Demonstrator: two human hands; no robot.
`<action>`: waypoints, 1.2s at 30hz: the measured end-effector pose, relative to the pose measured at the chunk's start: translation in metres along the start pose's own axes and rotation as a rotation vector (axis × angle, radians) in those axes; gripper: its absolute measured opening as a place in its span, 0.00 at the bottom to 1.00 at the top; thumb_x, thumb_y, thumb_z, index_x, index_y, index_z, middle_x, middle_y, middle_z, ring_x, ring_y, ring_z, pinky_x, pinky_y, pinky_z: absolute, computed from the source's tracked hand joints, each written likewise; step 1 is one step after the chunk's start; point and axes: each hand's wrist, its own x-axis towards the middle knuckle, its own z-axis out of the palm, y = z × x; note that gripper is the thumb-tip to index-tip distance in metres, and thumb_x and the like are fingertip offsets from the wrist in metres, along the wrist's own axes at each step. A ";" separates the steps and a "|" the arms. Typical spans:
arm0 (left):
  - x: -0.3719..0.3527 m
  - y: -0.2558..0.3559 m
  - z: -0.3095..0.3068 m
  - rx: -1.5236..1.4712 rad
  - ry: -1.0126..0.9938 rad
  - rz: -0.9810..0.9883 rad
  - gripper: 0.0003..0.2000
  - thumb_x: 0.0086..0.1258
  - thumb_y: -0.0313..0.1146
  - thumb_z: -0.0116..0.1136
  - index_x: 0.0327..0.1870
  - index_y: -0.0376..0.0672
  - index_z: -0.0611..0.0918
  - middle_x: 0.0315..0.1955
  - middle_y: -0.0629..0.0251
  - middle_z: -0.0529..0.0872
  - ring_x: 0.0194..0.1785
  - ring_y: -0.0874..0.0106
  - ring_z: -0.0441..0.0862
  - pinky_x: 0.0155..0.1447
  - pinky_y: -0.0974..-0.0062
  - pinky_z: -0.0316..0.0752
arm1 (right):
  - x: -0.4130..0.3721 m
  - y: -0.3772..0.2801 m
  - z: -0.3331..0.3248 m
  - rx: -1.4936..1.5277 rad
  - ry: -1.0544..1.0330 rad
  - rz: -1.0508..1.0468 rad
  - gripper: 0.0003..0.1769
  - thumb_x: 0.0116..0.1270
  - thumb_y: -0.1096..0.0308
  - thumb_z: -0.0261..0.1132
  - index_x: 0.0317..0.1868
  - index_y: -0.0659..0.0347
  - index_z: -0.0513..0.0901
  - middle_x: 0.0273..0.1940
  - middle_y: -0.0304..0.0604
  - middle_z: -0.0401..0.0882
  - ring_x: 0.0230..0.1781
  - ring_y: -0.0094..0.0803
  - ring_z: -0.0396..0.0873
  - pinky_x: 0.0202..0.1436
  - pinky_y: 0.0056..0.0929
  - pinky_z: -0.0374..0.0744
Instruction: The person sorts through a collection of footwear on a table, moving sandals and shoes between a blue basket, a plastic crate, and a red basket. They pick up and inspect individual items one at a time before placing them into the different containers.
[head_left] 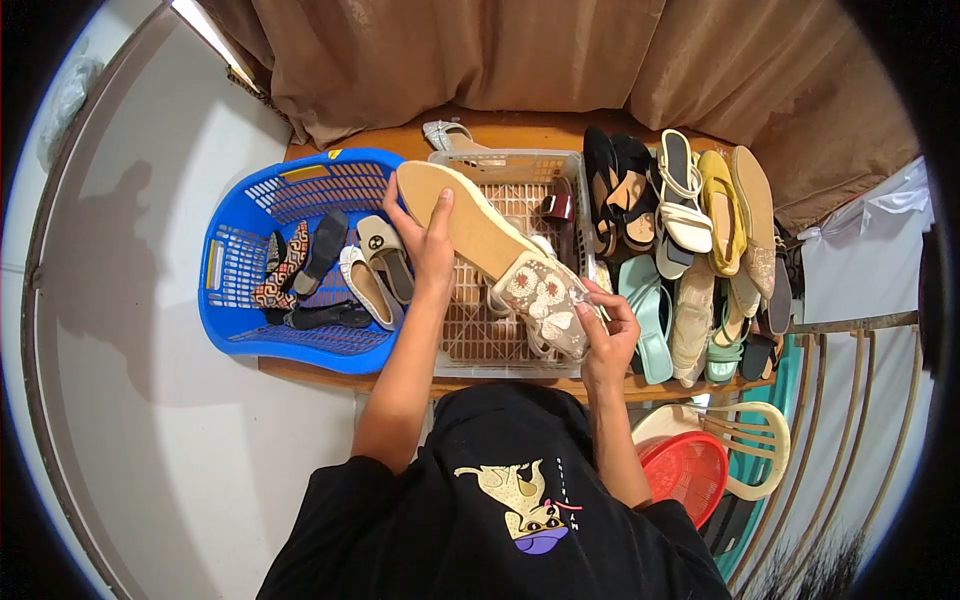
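I hold a flat beige shoe with a flower-patterned toe, sole turned up, over the white basket. My left hand grips its heel end. My right hand holds the patterned toe end. Below it in the white basket lie a dark red shoe and other shoes partly hidden.
A blue basket on the left holds several dark, patterned and cream shoes. Rows of sandals and flats lie on the wooden table to the right. A brown curtain hangs behind. A red basket and cream chair sit at lower right.
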 end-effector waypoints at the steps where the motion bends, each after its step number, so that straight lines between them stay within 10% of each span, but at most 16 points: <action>1: 0.004 0.009 0.002 -0.003 0.002 0.002 0.34 0.72 0.28 0.65 0.75 0.46 0.60 0.69 0.57 0.67 0.72 0.64 0.66 0.75 0.65 0.62 | 0.002 0.000 0.000 0.018 0.004 0.011 0.09 0.64 0.77 0.72 0.43 0.67 0.83 0.58 0.58 0.84 0.55 0.33 0.82 0.64 0.33 0.77; 15: -0.011 0.020 0.022 0.101 -0.185 0.079 0.36 0.70 0.29 0.69 0.73 0.39 0.58 0.63 0.49 0.73 0.65 0.64 0.75 0.68 0.66 0.72 | 0.017 -0.003 0.012 0.006 0.011 -0.070 0.08 0.68 0.76 0.68 0.46 0.66 0.82 0.60 0.57 0.83 0.59 0.34 0.81 0.65 0.33 0.76; 19: -0.022 0.006 0.031 0.050 -0.070 0.101 0.23 0.79 0.34 0.57 0.68 0.37 0.63 0.61 0.50 0.74 0.65 0.65 0.73 0.70 0.68 0.66 | 0.015 -0.005 0.022 0.039 0.018 -0.058 0.08 0.72 0.73 0.66 0.49 0.67 0.82 0.58 0.55 0.84 0.58 0.33 0.80 0.64 0.31 0.76; 31: -0.002 -0.009 0.017 0.207 -0.191 -0.037 0.25 0.72 0.34 0.57 0.65 0.36 0.64 0.69 0.47 0.66 0.70 0.58 0.64 0.77 0.62 0.54 | 0.008 0.008 0.031 0.139 0.057 0.059 0.24 0.62 0.72 0.77 0.57 0.67 0.79 0.52 0.45 0.81 0.53 0.30 0.78 0.59 0.30 0.77; 36: 0.012 0.007 0.005 -0.161 -0.073 -0.303 0.21 0.74 0.35 0.56 0.63 0.38 0.68 0.66 0.54 0.77 0.65 0.63 0.75 0.64 0.68 0.74 | -0.001 0.003 0.030 0.110 0.008 0.100 0.25 0.61 0.73 0.77 0.57 0.68 0.79 0.54 0.47 0.81 0.54 0.30 0.79 0.60 0.30 0.78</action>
